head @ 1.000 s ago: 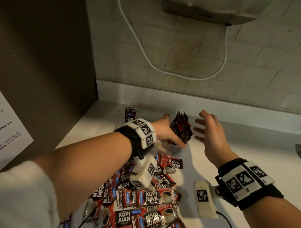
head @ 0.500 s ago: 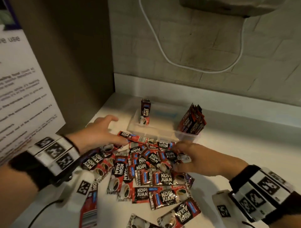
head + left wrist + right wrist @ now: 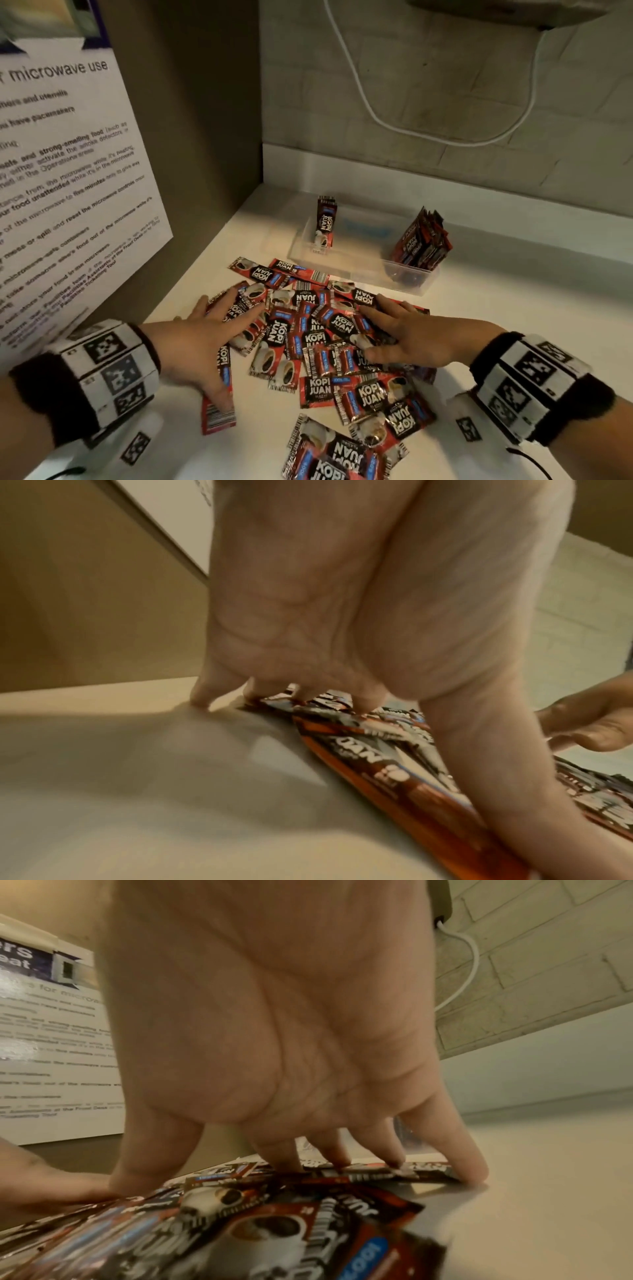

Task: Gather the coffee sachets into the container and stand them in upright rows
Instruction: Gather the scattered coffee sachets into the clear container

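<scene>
Both hands lie flat, fingers straight and spread, on a loose pile of coffee sachets (image 3: 318, 339) on the white counter (image 3: 513, 308). The left hand (image 3: 202, 339) presses the pile's left edge, its thumb on one long sachet (image 3: 219, 404); the right hand (image 3: 411, 337) presses the right side. Neither grasps anything. Beyond the fingertips sits the clear container (image 3: 363, 270) (one sachet (image 3: 325, 222) upright at its left end, a leaning bunch (image 3: 423, 241) at its right).

Sachets (image 3: 317, 337): we read "KOPI JUAN" and "100%".
Paper sign (image 3: 68, 171): we read "microwave use" at its top.
</scene>
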A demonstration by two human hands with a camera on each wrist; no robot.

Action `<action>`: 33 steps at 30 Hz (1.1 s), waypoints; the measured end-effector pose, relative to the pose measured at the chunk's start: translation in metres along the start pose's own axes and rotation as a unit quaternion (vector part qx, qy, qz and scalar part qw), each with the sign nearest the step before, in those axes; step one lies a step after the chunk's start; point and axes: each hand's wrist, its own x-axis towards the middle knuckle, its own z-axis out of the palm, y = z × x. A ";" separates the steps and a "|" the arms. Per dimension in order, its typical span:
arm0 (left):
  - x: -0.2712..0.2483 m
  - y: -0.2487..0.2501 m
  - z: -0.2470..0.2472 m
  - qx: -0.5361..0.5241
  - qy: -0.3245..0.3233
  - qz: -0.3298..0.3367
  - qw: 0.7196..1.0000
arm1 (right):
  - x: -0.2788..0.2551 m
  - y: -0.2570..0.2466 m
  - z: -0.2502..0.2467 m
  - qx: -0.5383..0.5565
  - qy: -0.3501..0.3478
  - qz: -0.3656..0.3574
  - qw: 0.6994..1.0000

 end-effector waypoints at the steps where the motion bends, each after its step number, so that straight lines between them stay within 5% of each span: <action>1: 0.000 0.003 0.002 0.004 -0.002 0.007 1.000 | -0.002 0.000 0.001 -0.005 -0.007 -0.003 1.000; 10: 0.002 0.048 0.019 0.034 0.005 0.062 0.997 | -0.029 0.002 0.021 -0.023 -0.016 -0.012 1.000; 13: -0.004 0.053 0.014 0.015 0.018 0.068 0.997 | -0.037 0.000 0.013 0.048 0.058 -0.058 0.995; 16: 0.000 0.049 -0.013 -0.030 0.117 0.059 0.991 | -0.036 0.002 0.004 0.077 0.180 -0.069 0.978; 18: 0.016 0.042 -0.037 -0.049 0.190 0.050 0.979 | -0.031 0.000 -0.001 0.065 0.202 -0.054 0.976; 20: 0.037 0.031 -0.055 -0.048 0.213 0.019 0.976 | -0.021 -0.005 -0.005 0.054 0.187 -0.054 0.979; 23: 0.061 0.020 -0.069 -0.013 0.155 -0.007 0.988 | 0.002 -0.017 -0.010 0.074 0.177 -0.069 0.979; 28: 0.068 0.030 -0.061 0.152 0.072 0.072 0.983 | 0.037 -0.032 -0.011 0.031 0.090 -0.008 0.995; 33: 0.073 0.042 -0.042 0.081 0.095 0.070 0.990 | 0.026 -0.031 -0.012 0.026 0.040 -0.006 0.999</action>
